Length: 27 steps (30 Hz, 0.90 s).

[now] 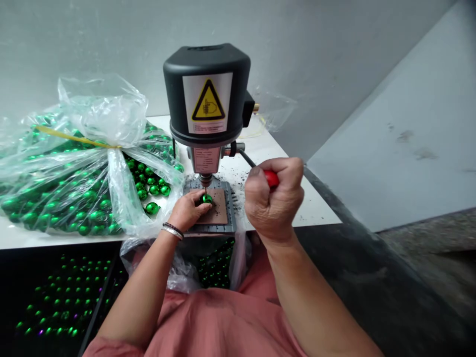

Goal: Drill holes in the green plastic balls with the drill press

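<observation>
My left hand [187, 209] pinches a shiny green ball [207, 199] between thumb and fingers on the brown board [219, 210] of a drill press [206, 94]. Directly above the ball is the thin drill bit [206, 190]; whether its tip is inside the ball I cannot tell. My right hand [275, 198] is wrapped round the red knob [272, 179] of the press's feed lever [247, 158], to the right of the machine. A dark bracelet and a silver one circle my left wrist.
Left of the press, a clear plastic bag [85, 168] full of green balls lies tied with a yellow strip. One loose ball [151, 208] sits at its opening. Dark shavings dot the white table [293, 203]. An open plastic bag [217, 263] with green balls hangs below the edge.
</observation>
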### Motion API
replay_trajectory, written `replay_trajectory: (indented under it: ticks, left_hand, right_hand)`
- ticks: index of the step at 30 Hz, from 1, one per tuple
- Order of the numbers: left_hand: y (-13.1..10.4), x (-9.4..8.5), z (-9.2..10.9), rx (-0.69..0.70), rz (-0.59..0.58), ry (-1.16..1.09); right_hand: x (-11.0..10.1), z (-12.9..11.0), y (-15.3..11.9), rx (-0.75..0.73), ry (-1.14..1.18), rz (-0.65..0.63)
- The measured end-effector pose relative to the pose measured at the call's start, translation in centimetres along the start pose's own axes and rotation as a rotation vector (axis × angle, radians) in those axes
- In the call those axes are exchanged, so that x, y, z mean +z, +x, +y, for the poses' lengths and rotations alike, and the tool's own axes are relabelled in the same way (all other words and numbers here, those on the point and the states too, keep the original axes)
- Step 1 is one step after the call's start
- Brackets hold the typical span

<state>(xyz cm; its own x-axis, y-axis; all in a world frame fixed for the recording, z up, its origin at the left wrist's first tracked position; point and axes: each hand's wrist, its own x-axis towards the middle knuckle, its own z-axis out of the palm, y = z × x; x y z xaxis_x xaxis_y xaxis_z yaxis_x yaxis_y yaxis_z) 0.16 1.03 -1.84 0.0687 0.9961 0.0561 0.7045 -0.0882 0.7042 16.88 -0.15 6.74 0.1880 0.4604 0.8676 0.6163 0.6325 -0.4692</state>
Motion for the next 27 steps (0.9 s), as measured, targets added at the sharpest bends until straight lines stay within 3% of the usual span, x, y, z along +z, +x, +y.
replay_trajectory:
  ticks: [6, 12, 20, 23, 27]
  left_hand:
    - [-0.1, 0.0, 0.1, 0.002, 0.003, 0.0]
    - [-0.2, 0.1, 0.0, 0.023, 0.005, -0.002]
    - [-0.2, 0.0, 0.2, -0.018, 0.007, 0.015]
    - [-0.4, -0.1, 0.5, -0.026, 0.0, 0.023]
    - [-1.0, -0.3, 0.9, -0.065, 0.053, 0.023]
  right_hand:
    - [0.7, 0.6, -1.4, 0.015, 0.03, 0.055]
    - [1.3, 1.3, -2.5, 0.106, 0.14, 0.027]
    - [1.9, 2.6, -4.5, 0.085, 0.226, 0.015]
    - [1.5, 1.7, -2.7, 0.085, 0.211, 0.046]
    - [0.8, -0.4, 2.0, 0.076, 0.103, 0.039]
